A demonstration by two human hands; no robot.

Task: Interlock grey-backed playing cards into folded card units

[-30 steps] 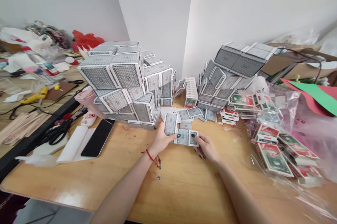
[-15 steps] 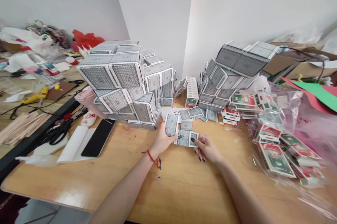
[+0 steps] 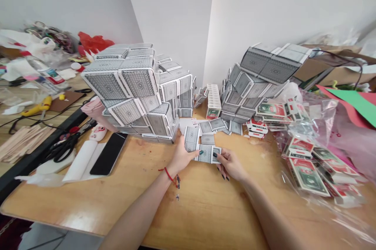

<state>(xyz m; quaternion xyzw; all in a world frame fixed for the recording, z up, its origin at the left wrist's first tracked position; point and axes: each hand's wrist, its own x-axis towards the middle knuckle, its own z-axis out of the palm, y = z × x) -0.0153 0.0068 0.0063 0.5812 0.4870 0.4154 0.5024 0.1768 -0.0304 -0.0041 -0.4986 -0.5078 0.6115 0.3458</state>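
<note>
Grey-patterned playing cards (image 3: 205, 153) joined in a folded strip are held between my two hands, low over the table. My left hand (image 3: 182, 153) is closed on the left part, its thumb on the front, where one card stands upright. At the right end my right hand (image 3: 230, 163) pinches a small folded flap with thumb and finger; its other fingers curl below. Just beyond lie loose playing cards (image 3: 217, 125), mostly backs up. Behind them rise a left stack of card-built blocks (image 3: 138, 81) and a right stack of blocks (image 3: 258, 78).
Red and green card boxes (image 3: 307, 175) lie in clear plastic on the right. A black phone (image 3: 108, 154), black scissors (image 3: 67, 144) and a white roll (image 3: 84, 160) sit at left. Wooden sticks (image 3: 17, 142) and a yellow glue gun (image 3: 39, 106) are on the adjoining surface.
The view has shifted very slightly. Both hands keep the same hold on the folded cards, with hardly any movement.
</note>
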